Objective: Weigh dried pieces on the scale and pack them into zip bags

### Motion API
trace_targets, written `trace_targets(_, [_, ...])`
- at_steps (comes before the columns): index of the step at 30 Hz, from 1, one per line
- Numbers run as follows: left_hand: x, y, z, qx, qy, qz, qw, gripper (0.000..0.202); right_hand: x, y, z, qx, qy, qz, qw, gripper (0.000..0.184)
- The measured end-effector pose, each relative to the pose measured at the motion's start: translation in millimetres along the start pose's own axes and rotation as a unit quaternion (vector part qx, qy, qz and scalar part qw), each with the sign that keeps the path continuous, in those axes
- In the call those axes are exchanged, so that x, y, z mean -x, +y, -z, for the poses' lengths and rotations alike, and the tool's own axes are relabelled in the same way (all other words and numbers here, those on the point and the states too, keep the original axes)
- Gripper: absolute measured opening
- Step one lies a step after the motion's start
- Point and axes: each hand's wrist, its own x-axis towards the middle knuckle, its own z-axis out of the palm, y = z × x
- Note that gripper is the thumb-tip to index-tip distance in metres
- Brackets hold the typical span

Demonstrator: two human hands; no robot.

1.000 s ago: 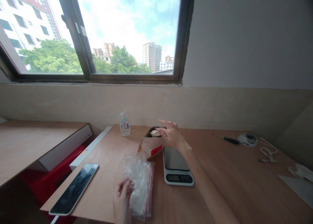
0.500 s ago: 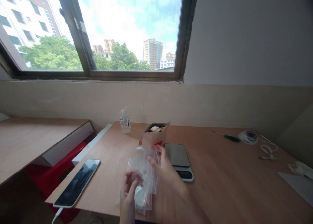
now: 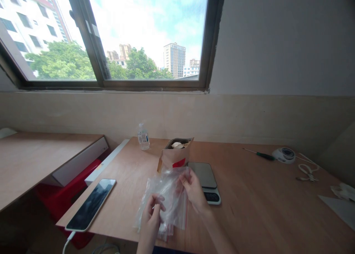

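Observation:
A clear zip-top plastic bag (image 3: pixel 177 213) hangs from my right hand (image 3: pixel 192 189), whose thumb and fingers pinch it near its upper right part. My left hand (image 3: pixel 152 213) is in front of the bags' lower left side, its fingers loosely curled with a gap to the thumb. Under and behind the held bag lie more clear bags (image 3: pixel 144 200), some with red edge lines; how many I cannot tell. Just beyond stands an open brown paper pouch (image 3: pixel 173 158) with a red mark and pale pieces inside. A kitchen scale (image 3: pixel 203 175) sits beside my right hand.
A phone (image 3: pixel 91 206) on a charging cable lies near the table's left corner. At the back stands a water bottle (image 3: pixel 143 137). To the right are a green-handled screwdriver (image 3: pixel 264 156), a white dome camera (image 3: pixel 284 155) with its cable, and white sheets (image 3: pixel 337 209). A red stool (image 3: pixel 62 196) is below left.
My right hand has moved slightly right and down, spreading the clear bag wider. My left hand has moved slightly right. The view has shifted a little.

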Motion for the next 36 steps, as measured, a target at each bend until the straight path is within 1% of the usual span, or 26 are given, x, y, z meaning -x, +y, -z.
trace_targets(2, [-4.9, -3.6, 3.4, -0.051, -0.004, -0.040, 0.998, 0.016, -1.9, 5.4, -0.6, 0.025, 0.039, 0.030, 0.998, 0.041])
trace_targets(3, [-7.0, -5.5, 5.0, -0.070, -0.007, -0.047, 0.996, 0.016, -2.5, 7.8, -1.1, 0.037, 0.051, 0.042, 0.997, 0.041])
trace_targets(4, [-8.4, -7.0, 6.0, -0.082, -0.012, -0.037, 0.996, 0.019, -2.6, 10.1, -1.8, 0.049, 0.058, 0.051, 0.996, 0.040])
trace_targets(5, [-9.3, -7.8, 6.3, -0.088, -0.015, -0.010, 0.996, 0.025, -2.3, 12.3, -2.7, 0.062, 0.059, 0.057, 0.995, 0.039])
trace_targets(8, [-8.7, -6.1, 2.5, -0.077, -0.028, 0.083, 0.993, 0.045, 0.8, 16.8, -5.9, 0.098, 0.018, 0.056, 0.993, 0.035])
trace_targets(10, [-8.1, -3.6, -0.3, -0.070, -0.049, 0.084, 0.993, 0.055, 2.5, 16.1, -6.2, 0.117, -0.034, 0.044, 0.992, 0.033])
trace_targets(12, [-10.2, -3.2, 2.1, -0.069, -0.057, 0.054, 0.995, 0.061, 1.5, 10.0, -2.7, 0.139, -0.069, 0.058, 0.986, 0.031])
trace_targets(13, [-12.8, -4.2, 6.0, -0.072, -0.053, 0.044, 0.995, 0.063, -0.5, 4.6, 0.6, 0.153, -0.069, 0.076, 0.983, 0.031])
trace_targets(15, [-20.8, -8.2, 18.4, -0.094, -0.034, 0.034, 0.994, 0.066, -6.8, -10.6, 9.6, 0.179, -0.047, 0.123, 0.975, 0.032])
trace_targets(17, [-29.8, -13.0, 32.0, -0.162, -0.028, 0.020, 0.986, 0.064, -14.9, -29.7, 19.5, 0.200, -0.015, 0.159, 0.967, 0.031])
trace_targets(18, [-33.5, -14.9, 37.1, -0.216, -0.010, -0.004, 0.976, 0.061, -18.8, -39.6, 23.8, 0.211, -0.002, 0.176, 0.961, 0.029])
trace_targets(19, [-36.2, -16.4, 40.1, -0.275, 0.021, -0.047, 0.960, 0.056, -22.3, -49.1, 27.5, 0.223, 0.010, 0.193, 0.955, 0.028])
trace_targets(20, [-37.6, -17.4, 40.6, -0.337, 0.065, -0.103, 0.934, 0.053, -25.4, -58.2, 30.4, 0.241, 0.021, 0.214, 0.946, 0.026])
trace_targets(21, [-37.9, -18.4, 38.8, -0.396, 0.111, -0.161, 0.897, 0.050, -28.1, -66.6, 32.3, 0.264, 0.032, 0.241, 0.933, 0.024])
trace_targets(22, [-37.4, -19.8, 35.2, -0.448, 0.140, -0.213, 0.857, 0.048, -30.5, -74.4, 33.4, 0.294, 0.041, 0.274, 0.915, 0.022])
trace_targets(23, [-36.2, -22.0, 30.3, -0.494, 0.149, -0.247, 0.820, 0.046, -32.9, -81.8, 33.8, 0.329, 0.043, 0.309, 0.891, 0.021])
trace_targets(24, [-35.0, -25.6, 25.1, -0.531, 0.127, -0.271, 0.792, 0.044, -35.6, -89.0, 33.3, 0.369, 0.036, 0.342, 0.864, 0.022])
trace_targets(25, [-33.9, -30.8, 20.3, -0.561, 0.080, -0.289, 0.771, 0.043, -38.8, -96.0, 32.3, 0.412, 0.017, 0.367, 0.834, 0.027])
trace_targets(27, [-33.4, -45.8, 14.0, -0.605, -0.029, -0.306, 0.734, 0.040, -48.6, -109.5, 28.6, 0.495, -0.045, 0.389, 0.775, 0.047])
trace_targets(28, [-33.9, -54.8, 12.9, -0.621, -0.080, -0.307, 0.716, 0.042, -55.4, -115.6, 26.1, 0.531, -0.080, 0.387, 0.749, 0.060])
trace_targets(29, [-34.8, -63.8, 13.0, -0.635, -0.111, -0.301, 0.703, 0.046, -63.5, -121.1, 23.5, 0.562, -0.111, 0.378, 0.728, 0.072])
trace_targets(31, [-36.8, -79.2, 15.4, -0.649, -0.147, -0.292, 0.687, 0.052, -82.0, -129.0, 18.5, 0.610, -0.155, 0.342, 0.697, 0.087])
trace_targets(32, [-37.7, -84.5, 16.9, -0.654, -0.154, -0.289, 0.682, 0.053, -91.3, -131.0, 16.6, 0.630, -0.175, 0.319, 0.686, 0.088])
trace_targets(33, [-38.4, -87.9, 18.3, -0.657, -0.158, -0.288, 0.679, 0.053, -99.6, -131.8, 15.4, 0.647, -0.194, 0.294, 0.677, 0.084])
trace_targets(35, [-38.9, -90.3, 19.8, -0.661, -0.158, -0.286, 0.675, 0.051, -110.4, -129.3, 15.6, 0.667, -0.219, 0.262, 0.662, 0.064])
trace_targets(36, [-38.7, -89.9, 20.0, -0.663, -0.157, -0.286, 0.674, 0.051, -111.8, -126.2, 16.9, 0.670, -0.220, 0.261, 0.659, 0.054])
